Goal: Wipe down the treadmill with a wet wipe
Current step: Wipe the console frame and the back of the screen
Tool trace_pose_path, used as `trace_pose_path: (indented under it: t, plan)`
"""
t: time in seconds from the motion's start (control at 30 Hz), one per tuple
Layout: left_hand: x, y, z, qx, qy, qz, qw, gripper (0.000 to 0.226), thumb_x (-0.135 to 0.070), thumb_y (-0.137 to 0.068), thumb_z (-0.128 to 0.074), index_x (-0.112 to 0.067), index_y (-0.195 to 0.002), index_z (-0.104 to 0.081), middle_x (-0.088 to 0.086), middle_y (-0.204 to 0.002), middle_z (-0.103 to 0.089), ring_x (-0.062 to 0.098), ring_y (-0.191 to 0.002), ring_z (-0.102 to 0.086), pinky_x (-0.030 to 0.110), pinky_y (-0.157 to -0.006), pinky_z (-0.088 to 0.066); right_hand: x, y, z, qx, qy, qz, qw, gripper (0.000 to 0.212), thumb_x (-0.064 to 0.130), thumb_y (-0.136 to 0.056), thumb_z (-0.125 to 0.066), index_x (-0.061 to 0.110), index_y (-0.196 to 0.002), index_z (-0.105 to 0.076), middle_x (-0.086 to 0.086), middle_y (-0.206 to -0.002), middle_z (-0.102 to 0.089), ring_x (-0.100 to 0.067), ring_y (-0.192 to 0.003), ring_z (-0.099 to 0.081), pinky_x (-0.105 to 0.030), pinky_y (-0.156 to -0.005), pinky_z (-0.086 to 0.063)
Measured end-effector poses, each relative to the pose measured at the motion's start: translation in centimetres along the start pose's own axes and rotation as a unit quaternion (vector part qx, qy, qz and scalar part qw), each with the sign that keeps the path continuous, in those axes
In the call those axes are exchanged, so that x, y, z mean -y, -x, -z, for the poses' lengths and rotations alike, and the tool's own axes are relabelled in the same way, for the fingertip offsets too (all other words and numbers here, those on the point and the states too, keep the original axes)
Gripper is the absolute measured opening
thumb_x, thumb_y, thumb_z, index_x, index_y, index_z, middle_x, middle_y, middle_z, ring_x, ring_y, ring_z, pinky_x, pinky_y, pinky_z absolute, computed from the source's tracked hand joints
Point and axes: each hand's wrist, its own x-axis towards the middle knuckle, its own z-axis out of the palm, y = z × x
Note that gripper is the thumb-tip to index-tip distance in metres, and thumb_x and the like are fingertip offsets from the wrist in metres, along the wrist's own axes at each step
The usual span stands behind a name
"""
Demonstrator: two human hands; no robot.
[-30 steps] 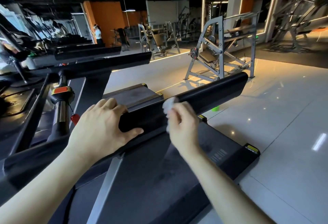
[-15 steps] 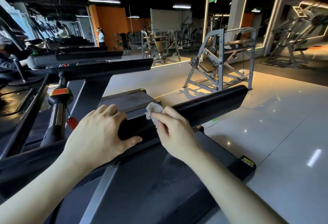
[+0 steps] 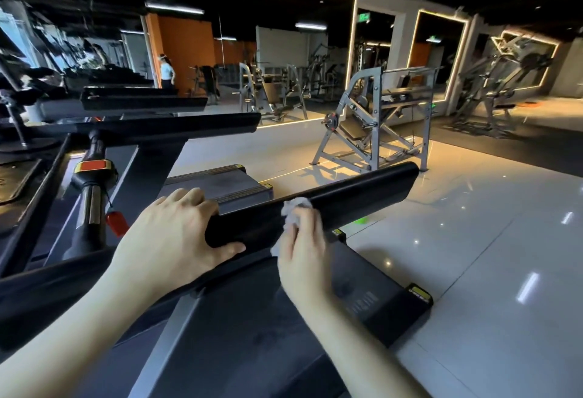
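The treadmill's black right handrail [image 3: 356, 194] runs from the centre toward the right, above the dark running belt [image 3: 239, 334]. My left hand [image 3: 170, 236] grips the near part of the rail, fingers over the top and thumb underneath. My right hand [image 3: 303, 249] holds a crumpled white wet wipe [image 3: 291, 210] and presses it against the rail's near face, just right of the left hand. Most of the wipe is hidden under my fingers.
The middle handlebar with its orange stop button [image 3: 93, 165] and red safety clip [image 3: 116, 222] stands to the left. A second treadmill [image 3: 217, 184] lies beyond the rail. A grey weight machine [image 3: 375, 126] stands on the glossy floor [image 3: 473, 224]. A person stands far back by the orange wall.
My right hand slid the wipe left along the rail toward the left hand, then back to the right and lower on the rail's face. My left hand kept its grip.
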Motion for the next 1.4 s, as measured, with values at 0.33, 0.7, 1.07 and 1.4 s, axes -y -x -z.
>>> trace_pose_path:
  t: [0.33,0.7,1.07,1.4]
  plan:
    - [0.0,-0.3,-0.2,-0.021,0.013,-0.005,1.0,0.065,-0.087,-0.071,-0.049,-0.025,-0.082,-0.065,-0.01,-0.079,-0.049,0.023,-0.08,-0.059,0.035,-0.062,-0.044,-7.1,-2.1,2.2,0.014,0.043,0.05,0.998,0.012,0.007,-0.098,-0.048,0.016,-0.091,-0.044,-0.001,-0.088,-0.053,-0.024,-0.074,-0.054,-0.034,-0.063,-0.044]
    - [-5.5,-4.8,-0.4,-0.004,0.02,-0.015,1.0,0.062,-0.076,-0.072,-0.057,-0.02,-0.093,-0.072,-0.001,-0.088,-0.065,0.029,-0.088,-0.066,0.038,-0.068,-0.052,-7.1,-0.6,1.2,-0.012,-0.103,-0.119,0.988,0.03,-0.005,-0.088,-0.051,0.024,-0.086,-0.045,0.01,-0.076,-0.058,-0.012,-0.07,-0.058,-0.021,-0.068,-0.046]
    - [-12.8,-12.9,-4.7,0.021,0.168,0.016,0.985,0.041,-0.061,-0.081,-0.068,-0.023,-0.093,-0.062,-0.007,-0.094,-0.056,0.021,-0.097,-0.057,0.034,-0.072,-0.046,-18.5,-5.3,4.4,-0.024,-0.084,-0.157,0.984,0.017,0.005,-0.086,-0.048,0.022,-0.088,-0.046,0.002,-0.073,-0.058,-0.023,-0.07,-0.058,-0.039,-0.067,-0.051]
    - [-12.4,-13.1,-5.5,0.002,0.19,0.034,0.981,0.039,-0.063,-0.079,-0.068,-0.026,-0.093,-0.062,-0.01,-0.091,-0.052,0.019,-0.094,-0.053,0.036,-0.073,-0.047,-13.1,-3.6,3.1,0.083,-0.106,0.045,0.99,0.013,0.007,-0.092,-0.057,0.019,-0.094,-0.051,0.008,-0.082,-0.062,-0.009,-0.069,-0.061,-0.021,-0.062,-0.047]
